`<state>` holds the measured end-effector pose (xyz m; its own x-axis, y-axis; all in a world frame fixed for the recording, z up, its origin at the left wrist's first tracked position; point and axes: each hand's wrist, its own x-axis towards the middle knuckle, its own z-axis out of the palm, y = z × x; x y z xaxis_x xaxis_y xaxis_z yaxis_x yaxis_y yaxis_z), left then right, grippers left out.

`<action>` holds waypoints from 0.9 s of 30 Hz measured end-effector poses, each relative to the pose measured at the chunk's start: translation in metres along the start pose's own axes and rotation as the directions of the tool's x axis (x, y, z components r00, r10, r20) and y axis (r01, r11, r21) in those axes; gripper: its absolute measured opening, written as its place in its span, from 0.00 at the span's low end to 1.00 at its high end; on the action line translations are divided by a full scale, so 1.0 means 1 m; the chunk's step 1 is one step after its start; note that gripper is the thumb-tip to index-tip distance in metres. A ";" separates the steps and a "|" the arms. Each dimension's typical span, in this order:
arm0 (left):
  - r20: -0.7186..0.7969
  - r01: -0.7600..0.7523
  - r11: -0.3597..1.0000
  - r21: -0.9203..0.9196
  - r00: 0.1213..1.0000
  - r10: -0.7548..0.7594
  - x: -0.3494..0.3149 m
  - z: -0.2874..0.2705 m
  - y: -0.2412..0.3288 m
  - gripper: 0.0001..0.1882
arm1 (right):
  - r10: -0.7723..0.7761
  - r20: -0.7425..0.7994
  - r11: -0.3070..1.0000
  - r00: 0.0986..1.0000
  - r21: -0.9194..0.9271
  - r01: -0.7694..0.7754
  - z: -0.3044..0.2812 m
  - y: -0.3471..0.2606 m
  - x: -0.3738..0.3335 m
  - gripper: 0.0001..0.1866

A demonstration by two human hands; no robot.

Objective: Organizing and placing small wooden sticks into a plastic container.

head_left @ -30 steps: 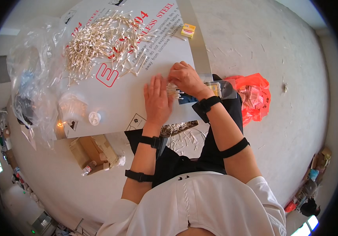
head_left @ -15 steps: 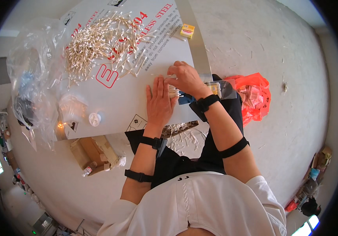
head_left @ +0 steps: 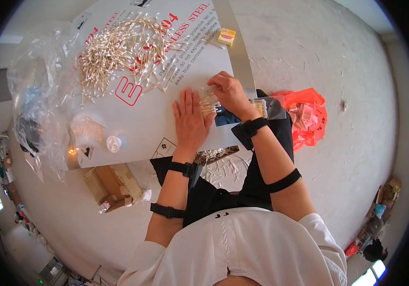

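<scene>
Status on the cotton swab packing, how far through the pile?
Early. Done: some filled packs show in the orange bag, and one filled clear pack lies by the right wrist. In hand: the left hand lies flat beside a small bundle of swabs that the right hand grips. Left: the big loose pile of swabs on the white board.

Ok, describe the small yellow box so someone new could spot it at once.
Start at the big white sheet on the floor. Go to its far right corner, past the pile of cotton swabs. The small yellow box lies there alone, the only yellow thing.
</scene>
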<state>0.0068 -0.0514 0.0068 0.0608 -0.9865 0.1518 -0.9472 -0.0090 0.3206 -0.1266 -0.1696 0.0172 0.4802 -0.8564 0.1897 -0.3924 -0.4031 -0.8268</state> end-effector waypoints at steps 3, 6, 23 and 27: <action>0.010 0.005 0.999 -0.031 1.000 -0.005 0.002 0.001 0.000 0.42 | 0.141 -0.099 0.988 0.985 0.079 -0.133 -0.005 -0.001 -0.008 0.07; 0.033 0.022 0.999 -0.044 0.999 -0.020 0.002 -0.002 -0.001 0.42 | 0.201 -0.089 0.977 0.976 -0.055 -0.206 -0.008 -0.010 -0.016 0.05; 0.131 0.006 1.000 0.025 0.991 -0.009 -0.018 0.001 0.016 0.43 | 0.036 -0.178 0.986 0.983 -0.152 -0.064 -0.012 -0.002 0.012 0.03; 0.086 -0.039 0.998 0.052 0.996 0.034 -0.018 0.006 0.019 0.43 | -0.039 -0.364 0.966 0.930 -0.251 -0.058 0.006 0.012 0.033 0.03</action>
<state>-0.0143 -0.0351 0.0049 0.0012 -0.9967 0.0816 -0.9639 0.0206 0.2655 -0.1104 -0.2009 0.0106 0.1763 -0.8985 0.4019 -0.6040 -0.4212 -0.6766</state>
